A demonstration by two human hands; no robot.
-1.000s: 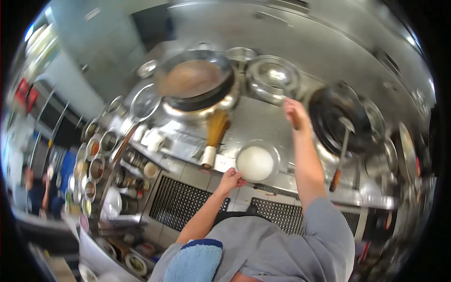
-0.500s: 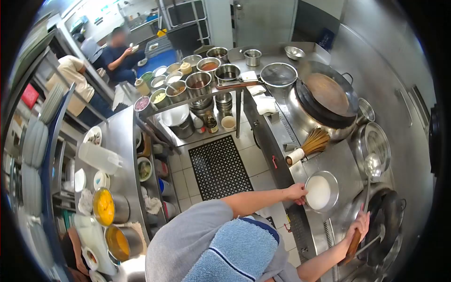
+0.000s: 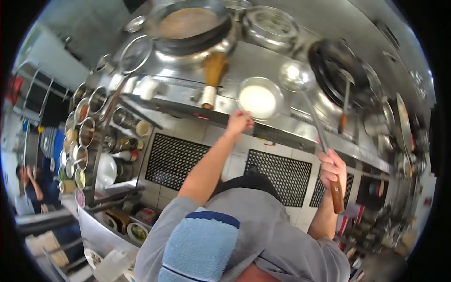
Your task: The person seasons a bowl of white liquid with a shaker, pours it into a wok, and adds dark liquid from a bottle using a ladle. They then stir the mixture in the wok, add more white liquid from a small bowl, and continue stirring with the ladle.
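My left hand (image 3: 240,122) has its fingers closed on the near-left rim of a round metal bowl (image 3: 277,89) holding something white. The bowl rests at the front of the steel counter. In my right hand (image 3: 332,168) is the wooden handle of a long metal ladle (image 3: 315,117). The ladle's shiny round head is above the counter, right of the bowl and apart from it. A bamboo wok brush (image 3: 214,70) with a white-wrapped handle lies left of the bowl.
A large wok (image 3: 188,28) sits at the back left. Dark woks (image 3: 331,70) stand at the right, beside a wooden-handled utensil (image 3: 346,101). A strainer (image 3: 136,54) and several pots of ingredients are on the left. Black mats (image 3: 176,160) cover the floor. Another person (image 3: 33,188) is at far left.
My view has turned right, toward the stove counter. The ladle's head has swung away from the stacked pans and is nearer the bowl. Both hands keep their holds.
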